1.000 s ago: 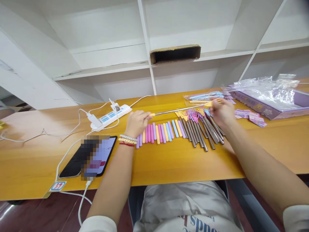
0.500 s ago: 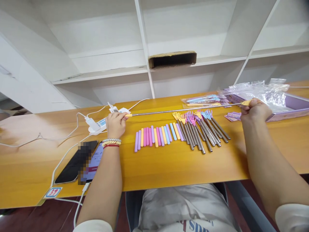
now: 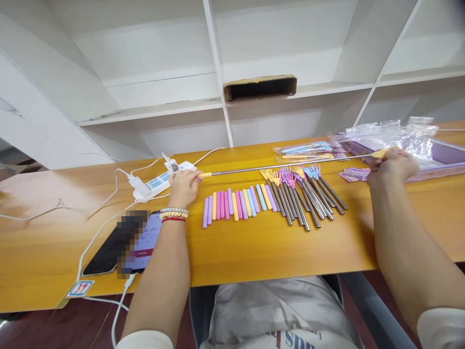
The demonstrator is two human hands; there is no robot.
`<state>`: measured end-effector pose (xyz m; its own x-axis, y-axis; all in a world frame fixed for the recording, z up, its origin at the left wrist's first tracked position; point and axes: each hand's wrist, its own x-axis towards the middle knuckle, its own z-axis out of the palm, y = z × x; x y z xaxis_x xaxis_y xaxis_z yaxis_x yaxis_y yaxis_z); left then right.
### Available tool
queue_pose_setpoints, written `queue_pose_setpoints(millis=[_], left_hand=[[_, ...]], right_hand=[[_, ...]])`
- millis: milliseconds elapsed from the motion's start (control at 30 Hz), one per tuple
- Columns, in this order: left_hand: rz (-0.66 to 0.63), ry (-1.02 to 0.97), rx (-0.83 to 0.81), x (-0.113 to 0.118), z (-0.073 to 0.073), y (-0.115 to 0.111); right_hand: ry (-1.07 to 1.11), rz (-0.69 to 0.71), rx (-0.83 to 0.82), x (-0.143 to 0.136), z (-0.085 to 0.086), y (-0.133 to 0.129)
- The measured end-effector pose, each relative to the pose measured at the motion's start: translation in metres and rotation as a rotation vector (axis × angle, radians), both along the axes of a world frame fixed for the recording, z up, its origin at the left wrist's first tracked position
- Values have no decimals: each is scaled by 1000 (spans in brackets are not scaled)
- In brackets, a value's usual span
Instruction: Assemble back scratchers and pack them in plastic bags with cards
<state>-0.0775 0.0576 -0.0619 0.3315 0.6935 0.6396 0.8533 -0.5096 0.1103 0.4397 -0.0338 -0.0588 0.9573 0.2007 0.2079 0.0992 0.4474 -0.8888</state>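
A long thin metal rod [image 3: 286, 166] with yellow ends stretches level above the table between my hands. My left hand [image 3: 184, 188] is closed on its yellow handle end, and my right hand [image 3: 392, 167] is closed round its other yellow end. Below the rod, several coloured handles [image 3: 236, 206] in pink, purple, yellow and blue lie side by side in a row. To their right, several metal tubes [image 3: 301, 203] topped with small coloured claw heads lie fanned out.
Behind the rod lie bagged pieces [image 3: 308, 149]. A purple box [image 3: 448, 152] with clear bags stands at the right, near small cards [image 3: 354, 174]. A power strip [image 3: 156, 184], cables and two phones [image 3: 112, 247] lie left. White shelves [image 3: 152, 114] hold a cardboard box [image 3: 261, 89].
Both my hands and the rod have shifted slightly to the right. My left hand now shows more of the yellow handle, and more of the phone's screen is uncovered.
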Motion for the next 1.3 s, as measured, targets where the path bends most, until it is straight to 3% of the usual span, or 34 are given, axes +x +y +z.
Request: queue_pose_setpoints(millis=[67,133,233,433,567,733,833,967,1033,1167,1300], left_hand=[[-153,51,-127,18,2,-8],[-203,66,-160,35,5,-18],[-156,85,-104,47,11,-30],[-110,91,17,43,20,-40],[-247,144,-19,70,20,-55],[-160,170,13,103,19,-78],[-147,162,0,108,18,-83],[-180,126,-60,99,20,-76],[-157,92,-59,86,22,-67],[-87,28,-18,50,25,-45],[54,-19,86,26,26,-33]], right_hand=[[49,204,-41,-31,3,3],[-52,409,-66,-62,5,5],[-118,454,-16,-90,6,4],[-133,666,-76,-101,1,0],[-211,967,-93,-142,-5,-5],[-291,1143,-195,-192,-9,-15],[-339,1124,-203,-198,-11,-18],[-383,1117,-214,-183,-8,-14],[-309,983,-172,-163,-4,-10],[-150,583,-9,-110,5,0],[-120,395,23,-65,9,4]])
